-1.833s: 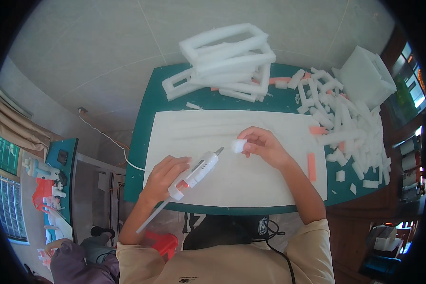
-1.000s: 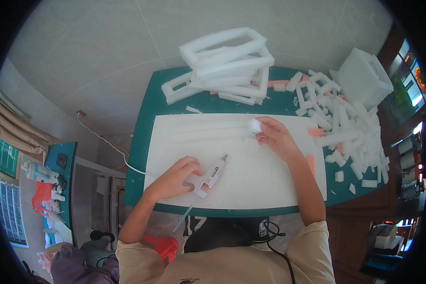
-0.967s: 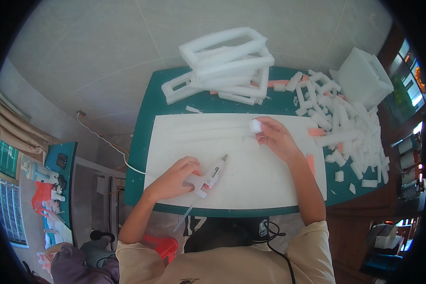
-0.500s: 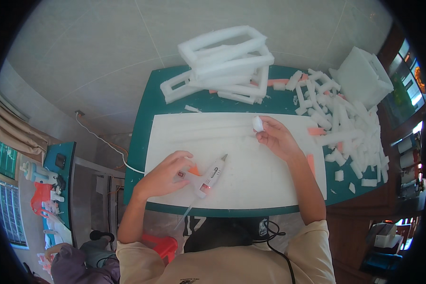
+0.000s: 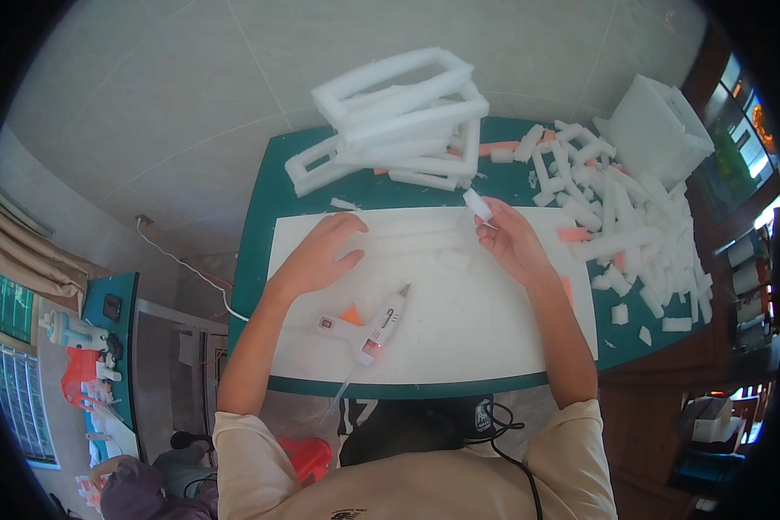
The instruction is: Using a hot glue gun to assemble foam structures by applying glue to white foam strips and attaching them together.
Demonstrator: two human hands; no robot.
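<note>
Pinched in my right hand (image 5: 511, 243) is a small white foam piece (image 5: 476, 204), held up over the right part of the white board (image 5: 459, 347). My left hand (image 5: 322, 251) hovers above the board's left part, fingers apart and nothing in them. Below it a white hot glue gun (image 5: 385, 326) with an orange trigger lies on its side, nozzle pointing away from me and a clear glue stick sticking out of its back. A faint whitish piece (image 5: 453, 258) seems to lie on the board near its middle.
White foam frames (image 5: 399, 113) are stacked at the back of the green table (image 5: 264, 182). To the right spreads a heap of white and pink foam offcuts (image 5: 615, 199), with a large white foam block (image 5: 659, 130) behind. A person (image 5: 147, 485) is at the lower left.
My left hand has moved away from beside the glue gun, further up the board. My right hand still holds the foam piece, now tilted differently. The view has shifted slightly.
</note>
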